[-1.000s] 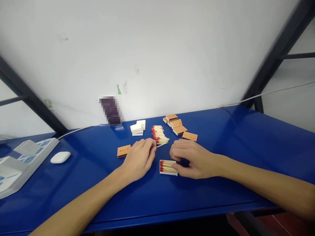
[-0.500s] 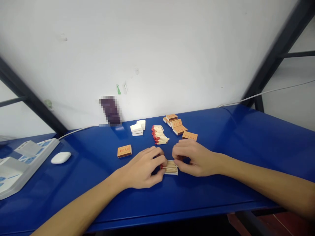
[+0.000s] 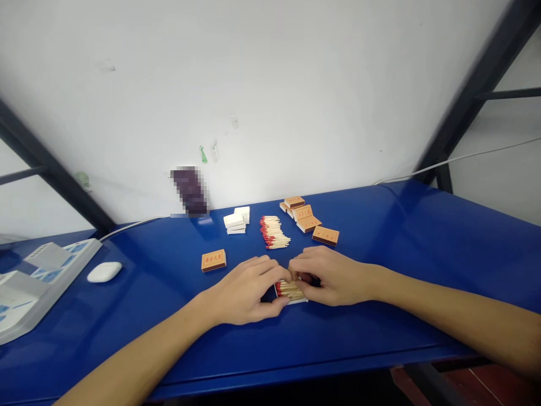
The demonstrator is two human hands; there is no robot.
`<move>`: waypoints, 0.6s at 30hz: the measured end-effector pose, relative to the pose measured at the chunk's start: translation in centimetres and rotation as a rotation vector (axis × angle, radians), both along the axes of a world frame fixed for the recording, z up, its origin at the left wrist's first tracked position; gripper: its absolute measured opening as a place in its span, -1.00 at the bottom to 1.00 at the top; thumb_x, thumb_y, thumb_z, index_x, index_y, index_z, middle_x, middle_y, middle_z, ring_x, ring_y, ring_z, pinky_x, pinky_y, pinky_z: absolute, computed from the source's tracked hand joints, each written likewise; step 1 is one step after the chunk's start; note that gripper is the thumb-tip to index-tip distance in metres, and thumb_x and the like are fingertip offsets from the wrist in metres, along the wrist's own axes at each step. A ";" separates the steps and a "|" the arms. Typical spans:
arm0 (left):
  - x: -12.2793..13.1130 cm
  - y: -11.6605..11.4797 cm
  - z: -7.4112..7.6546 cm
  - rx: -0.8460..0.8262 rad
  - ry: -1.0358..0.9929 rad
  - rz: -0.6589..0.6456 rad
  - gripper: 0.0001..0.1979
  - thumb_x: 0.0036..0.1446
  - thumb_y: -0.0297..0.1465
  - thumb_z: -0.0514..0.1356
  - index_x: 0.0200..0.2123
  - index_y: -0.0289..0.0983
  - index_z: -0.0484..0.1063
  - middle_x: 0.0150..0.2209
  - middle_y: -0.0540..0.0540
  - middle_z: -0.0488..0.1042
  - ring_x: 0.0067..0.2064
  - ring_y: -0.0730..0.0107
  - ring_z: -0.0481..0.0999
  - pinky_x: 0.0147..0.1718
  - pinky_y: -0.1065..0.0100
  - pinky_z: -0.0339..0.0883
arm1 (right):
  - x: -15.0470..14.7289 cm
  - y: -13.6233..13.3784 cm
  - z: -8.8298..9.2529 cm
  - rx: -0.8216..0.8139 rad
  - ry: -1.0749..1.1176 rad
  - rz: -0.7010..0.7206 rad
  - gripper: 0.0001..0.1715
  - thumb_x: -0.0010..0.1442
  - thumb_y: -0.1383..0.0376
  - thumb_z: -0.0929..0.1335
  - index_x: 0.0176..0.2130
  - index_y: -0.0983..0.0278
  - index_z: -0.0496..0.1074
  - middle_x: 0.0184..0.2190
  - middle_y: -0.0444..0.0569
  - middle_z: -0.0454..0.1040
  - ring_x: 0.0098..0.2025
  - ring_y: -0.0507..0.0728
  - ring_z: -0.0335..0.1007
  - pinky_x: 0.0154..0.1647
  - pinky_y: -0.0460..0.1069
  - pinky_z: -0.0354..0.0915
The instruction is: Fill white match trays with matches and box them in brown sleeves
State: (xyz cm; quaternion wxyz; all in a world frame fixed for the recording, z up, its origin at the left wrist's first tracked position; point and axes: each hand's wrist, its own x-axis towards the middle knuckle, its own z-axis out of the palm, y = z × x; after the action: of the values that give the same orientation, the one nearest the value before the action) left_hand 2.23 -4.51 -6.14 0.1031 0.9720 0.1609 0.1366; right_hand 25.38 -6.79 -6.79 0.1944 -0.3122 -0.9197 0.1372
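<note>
A small white matchbox tray filled with red-tipped matches lies on the blue table, partly covered by both hands. Around its left part, the thumb and fingers of my left hand grip the near and far sides. My right hand is curled over the tray's right part, thumb and fingertips pressed on the matches. Its fingertips nearly meet those of the left hand. Beyond the hands lies a loose pile of matches, heads to the left.
An orange matchbox lies left, another right, with several stacked orange sleeves behind. White trays are stacked near the wall. Further left are a white earbud case and a grey-white plastic object.
My right hand has moved left and slightly nearer, over the tray. The left fingers have shifted to the tray's far edge, and the red match heads now show more.
</note>
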 end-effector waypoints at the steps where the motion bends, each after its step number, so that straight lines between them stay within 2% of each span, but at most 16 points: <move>1: 0.0 0.0 0.0 0.008 0.004 -0.004 -0.81 0.31 -0.30 0.05 -0.12 -0.25 0.36 -0.25 -0.10 0.45 -0.24 0.30 0.40 -0.17 0.27 0.32 | 0.0 0.0 0.0 0.003 0.002 0.000 -0.89 0.18 0.36 0.30 -0.41 0.25 0.29 -0.57 -0.21 0.33 -0.51 0.01 0.17 -0.42 -0.06 0.06; 5: 0.0 0.0 0.1 0.018 0.023 -0.006 -0.82 0.31 -0.36 0.07 -0.08 -0.25 0.39 -0.18 -0.11 0.42 -0.20 0.32 0.40 -0.15 0.30 0.32 | 0.1 0.2 0.1 0.044 0.016 -0.004 -0.90 0.11 0.44 0.27 -0.41 0.25 0.29 -0.58 -0.20 0.32 -0.52 0.02 0.17 -0.41 -0.07 0.07; 8: -0.1 0.0 0.1 0.029 0.011 -0.005 -0.81 0.32 -0.39 0.07 -0.06 -0.24 0.41 -0.11 -0.13 0.39 -0.16 0.32 0.40 -0.13 0.31 0.33 | 1.0 0.6 0.9 0.136 -0.012 -0.055 -0.90 0.11 0.43 0.26 -0.40 0.25 0.31 -0.56 -0.17 0.35 -0.50 0.03 0.21 -0.40 -0.06 0.07; 10: -0.2 0.0 0.0 0.042 -0.008 -0.013 -0.79 0.31 -0.36 0.09 -0.04 -0.24 0.42 -0.07 -0.15 0.37 -0.13 0.31 0.40 -0.10 0.29 0.34 | 1.9 1.0 1.7 0.221 -0.095 -0.168 -0.90 0.14 0.41 0.25 -0.39 0.24 0.32 -0.52 -0.13 0.39 -0.47 0.06 0.24 -0.40 -0.04 0.05; 12: -0.3 0.0 0.0 0.055 -0.026 -0.031 -0.76 0.28 -0.32 0.14 -0.03 -0.22 0.43 -0.04 -0.16 0.35 -0.12 0.30 0.41 -0.08 0.27 0.36 | 3.0 1.4 2.7 0.254 -0.180 -0.339 -0.92 0.18 0.36 0.27 -0.38 0.23 0.31 -0.50 -0.13 0.40 -0.48 0.07 0.24 -0.42 -0.03 0.01; 15: -0.3 -0.1 -0.1 0.062 -0.034 -0.056 -0.75 0.24 -0.31 0.18 -0.03 -0.20 0.47 -0.02 -0.17 0.34 -0.11 0.28 0.42 -0.07 0.25 0.37 | 4.5 2.0 3.5 0.198 -0.265 -0.522 -0.79 0.24 0.26 0.27 -0.44 0.22 0.25 -0.51 -0.13 0.39 -0.50 0.08 0.25 -0.46 -0.03 -0.02; 18: -0.3 0.0 -0.2 0.056 -0.030 -0.053 -0.79 0.26 -0.33 0.15 -0.08 -0.21 0.49 -0.04 -0.16 0.36 -0.14 0.30 0.43 -0.08 0.25 0.38 | 5.4 2.4 3.3 0.192 -0.351 -0.612 -0.73 0.30 0.13 0.24 -0.38 0.22 0.27 -0.40 -0.05 0.42 -0.42 0.13 0.32 -0.45 -0.02 0.00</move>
State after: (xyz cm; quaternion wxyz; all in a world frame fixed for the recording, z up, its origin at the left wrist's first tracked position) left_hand 1.92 -4.53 -6.34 0.0819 0.9763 0.1296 0.1526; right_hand 30.78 -4.42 -3.46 0.0942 -0.5718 -0.8119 -0.0700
